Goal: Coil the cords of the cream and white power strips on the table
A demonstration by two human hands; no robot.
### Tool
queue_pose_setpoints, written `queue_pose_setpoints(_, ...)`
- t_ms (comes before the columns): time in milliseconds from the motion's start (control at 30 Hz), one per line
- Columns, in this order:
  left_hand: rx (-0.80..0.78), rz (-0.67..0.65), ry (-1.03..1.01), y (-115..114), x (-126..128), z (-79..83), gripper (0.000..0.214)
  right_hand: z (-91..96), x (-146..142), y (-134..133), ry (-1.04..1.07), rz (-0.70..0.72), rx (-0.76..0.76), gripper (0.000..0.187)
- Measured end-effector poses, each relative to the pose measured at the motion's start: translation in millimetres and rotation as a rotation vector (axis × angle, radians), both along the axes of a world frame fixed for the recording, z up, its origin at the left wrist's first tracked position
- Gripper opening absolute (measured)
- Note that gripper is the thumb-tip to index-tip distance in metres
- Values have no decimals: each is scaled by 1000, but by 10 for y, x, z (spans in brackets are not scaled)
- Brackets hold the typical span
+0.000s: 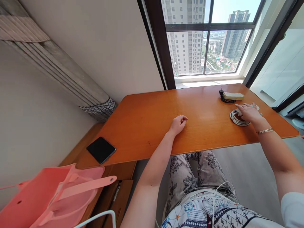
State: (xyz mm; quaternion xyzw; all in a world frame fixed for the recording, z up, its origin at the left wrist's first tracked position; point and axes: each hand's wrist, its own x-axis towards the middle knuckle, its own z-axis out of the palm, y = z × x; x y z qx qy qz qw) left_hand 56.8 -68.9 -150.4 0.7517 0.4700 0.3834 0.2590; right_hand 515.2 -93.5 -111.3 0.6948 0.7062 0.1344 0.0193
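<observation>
I sit at an orange-brown wooden table (152, 120). My left hand (178, 123) rests on the tabletop near its middle, fingers curled in loosely, holding nothing. My right hand (247, 112) lies at the table's right side on a white power strip (256, 107) that sits on its coiled white cable (235, 119); the fingers press down over the strip. A thin bracelet is on that wrist. Beyond it lies a second, yellowish power strip (233, 96) with a black plug and coiled black cord (223, 97).
A black tablet (101, 149) lies on the table's near left corner. A pink bag (54, 194) stands at lower left over a wooden cabinet (118, 186). Folded grey curtain (71, 76) hangs at the left wall. A large window (206, 38) is behind the table.
</observation>
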Motion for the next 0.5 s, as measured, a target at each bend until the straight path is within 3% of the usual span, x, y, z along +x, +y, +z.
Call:
queue_pose_setpoints(100, 6, 1, -1, 7, -7, -3, 16, 151, -161, 25, -14, 34, -104, 52)
queue_pose_setpoints(200, 8, -1, 7, 17, -3, -2, 16, 311, -363, -19, 79, 44, -63, 51)
queue_pose_setpoints(333, 5, -25, 16, 18, 15, -4, 15, 413, -721, -83, 335, 25, 74, 57)
queue_pose_setpoints(500, -34, -79, -13, -1, 19, -15, 18, 421, -1343, -35, 792, 127, 163, 52)
